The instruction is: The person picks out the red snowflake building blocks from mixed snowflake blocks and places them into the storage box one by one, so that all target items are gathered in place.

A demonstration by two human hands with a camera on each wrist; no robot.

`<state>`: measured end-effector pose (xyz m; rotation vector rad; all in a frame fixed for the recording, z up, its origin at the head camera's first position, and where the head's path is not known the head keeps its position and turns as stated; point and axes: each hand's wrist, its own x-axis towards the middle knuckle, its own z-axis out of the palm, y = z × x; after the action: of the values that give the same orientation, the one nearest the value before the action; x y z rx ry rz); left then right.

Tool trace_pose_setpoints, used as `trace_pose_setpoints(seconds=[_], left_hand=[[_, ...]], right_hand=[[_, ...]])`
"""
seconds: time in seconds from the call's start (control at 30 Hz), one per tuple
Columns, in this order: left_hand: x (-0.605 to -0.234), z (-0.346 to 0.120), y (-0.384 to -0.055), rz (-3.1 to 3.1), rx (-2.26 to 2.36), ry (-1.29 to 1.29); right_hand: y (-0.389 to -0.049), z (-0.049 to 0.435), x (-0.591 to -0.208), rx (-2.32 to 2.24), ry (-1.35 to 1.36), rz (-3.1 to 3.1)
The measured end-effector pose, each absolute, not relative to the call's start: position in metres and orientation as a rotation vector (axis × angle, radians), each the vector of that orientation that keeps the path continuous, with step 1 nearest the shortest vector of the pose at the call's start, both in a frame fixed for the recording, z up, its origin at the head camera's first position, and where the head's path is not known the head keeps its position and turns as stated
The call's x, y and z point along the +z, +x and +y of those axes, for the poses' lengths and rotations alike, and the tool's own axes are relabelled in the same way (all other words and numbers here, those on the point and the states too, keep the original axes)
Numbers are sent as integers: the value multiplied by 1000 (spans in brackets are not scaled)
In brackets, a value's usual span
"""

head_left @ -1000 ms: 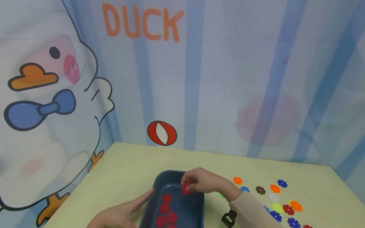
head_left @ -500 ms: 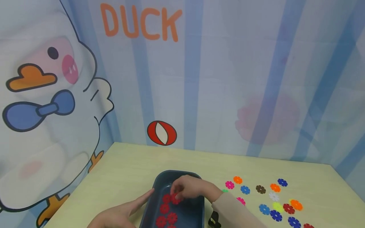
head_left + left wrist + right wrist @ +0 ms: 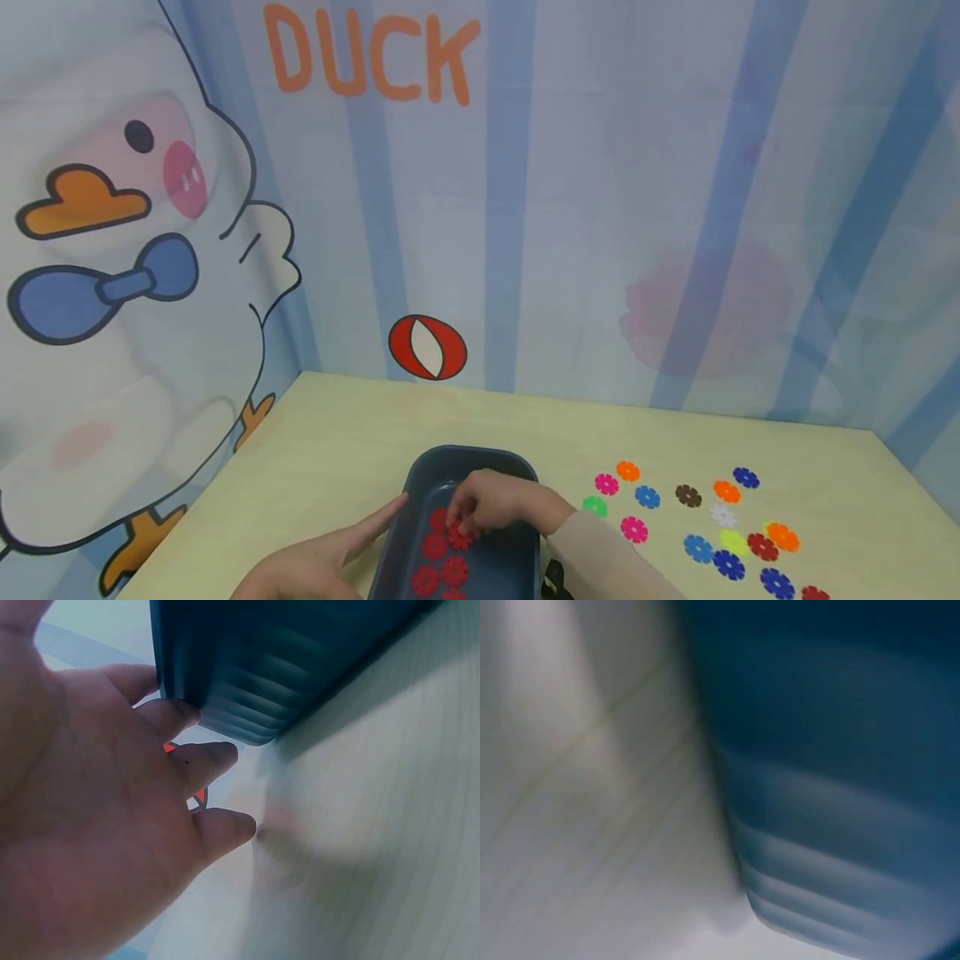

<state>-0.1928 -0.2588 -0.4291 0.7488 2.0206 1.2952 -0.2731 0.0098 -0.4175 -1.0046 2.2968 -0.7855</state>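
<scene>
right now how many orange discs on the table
3: left orange disc by a pink disc, middle orange disc behind the white disc, right orange disc by a dark red disc. The sleeve may hide others.

Dark blue rectangular plastic tray with rounded corners (image 3: 506, 568): smooth, low sheen inside; outer wall ribbed, softly glossy. Red flower-shaped notched discs (image 3: 425, 581): thin plastic by appearance. Multicoloured flower-shaped notched discs (image 3: 633, 530): likewise plastic in look, smooth-faced. Pale yellow counter (image 3: 360, 450): smooth, matt, faint wood-like grain. Pale blue striped, printed backdrop (image 3: 577, 208): cloth, matt, lightly creased. Beige sleeve (image 3: 600, 557): soft cloth, matt.
</scene>
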Motion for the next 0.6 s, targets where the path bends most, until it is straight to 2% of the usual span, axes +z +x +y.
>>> trace_pose_setpoints(seconds=[0.6], left_hand=[[-429,-259,-191,2009,1311,771]], right_hand=[[-273,7,-418,-712,-968,2355]])
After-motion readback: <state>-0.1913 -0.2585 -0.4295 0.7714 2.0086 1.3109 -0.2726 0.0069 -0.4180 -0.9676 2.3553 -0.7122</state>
